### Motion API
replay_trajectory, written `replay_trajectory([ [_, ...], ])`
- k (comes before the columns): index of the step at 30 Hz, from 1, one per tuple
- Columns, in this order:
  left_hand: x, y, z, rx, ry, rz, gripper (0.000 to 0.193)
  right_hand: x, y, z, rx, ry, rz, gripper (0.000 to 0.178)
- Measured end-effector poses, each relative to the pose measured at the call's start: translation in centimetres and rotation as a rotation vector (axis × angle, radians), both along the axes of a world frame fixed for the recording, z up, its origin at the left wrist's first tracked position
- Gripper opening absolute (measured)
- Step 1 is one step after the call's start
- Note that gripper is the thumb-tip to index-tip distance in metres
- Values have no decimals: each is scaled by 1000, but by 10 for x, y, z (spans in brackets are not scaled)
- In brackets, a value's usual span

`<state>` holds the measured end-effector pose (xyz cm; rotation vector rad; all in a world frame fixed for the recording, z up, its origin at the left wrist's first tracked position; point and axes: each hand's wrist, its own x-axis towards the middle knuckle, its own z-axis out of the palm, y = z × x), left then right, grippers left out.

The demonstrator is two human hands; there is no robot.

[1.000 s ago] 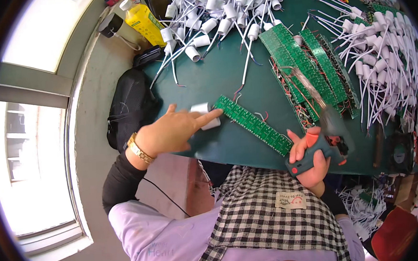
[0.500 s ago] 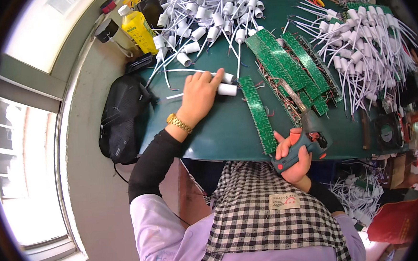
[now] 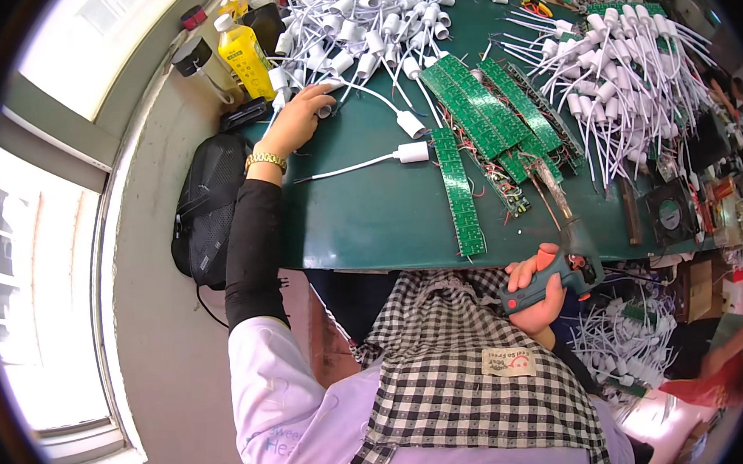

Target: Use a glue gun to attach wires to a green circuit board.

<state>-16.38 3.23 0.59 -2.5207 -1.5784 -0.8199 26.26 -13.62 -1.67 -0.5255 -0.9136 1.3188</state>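
Note:
My left hand [image 3: 292, 122] is at the near left edge of a heap of white lamp holders with wires [image 3: 359, 29], its fingers bent over one white lamp holder [image 3: 324, 111]; the grip is partly hidden. Low on the right, my right hand [image 3: 537, 294] is wrapped round the handle of a teal and orange soldering gun [image 3: 573, 266]. Its metal nose points up toward a stack of green circuit boards [image 3: 474, 107]. A single green board strip [image 3: 459, 197] lies left of the gun. Beside it lie an upper lamp holder [image 3: 411, 125] and a lower lamp holder [image 3: 411, 152].
On the right stands another pile of wired lamp holders [image 3: 617, 72]. A black bag [image 3: 209, 212], a yellow bottle [image 3: 244, 57] and a lidded jar [image 3: 199, 60] line the left side by the window. A small fan [image 3: 670, 212] sits at the right table edge.
My left hand has left the two lamp holders beside the board strip and moved up-left to the heap. The upper of those two now lies tilted. The soldering gun has shifted slightly right.

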Motion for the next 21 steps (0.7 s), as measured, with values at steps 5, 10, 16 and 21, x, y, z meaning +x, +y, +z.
replay_trajectory([
  [5, 0, -2, -5, 164, -330, 145, 30, 7, -1, -2, -44, -15, 119, 49],
  [10, 25, 1, 36, 564, -762, -26, 42, 15, 5, -9, -72, -11, 96, 50],
  [16, 143, -32, 89, 25, -358, 28, 14, 14, 12, -2, -181, 47, 0, 48],
  [21, 180, -51, 40, -241, -348, -302, 15, 7, 23, 6, -132, 9, -40, 49],
])
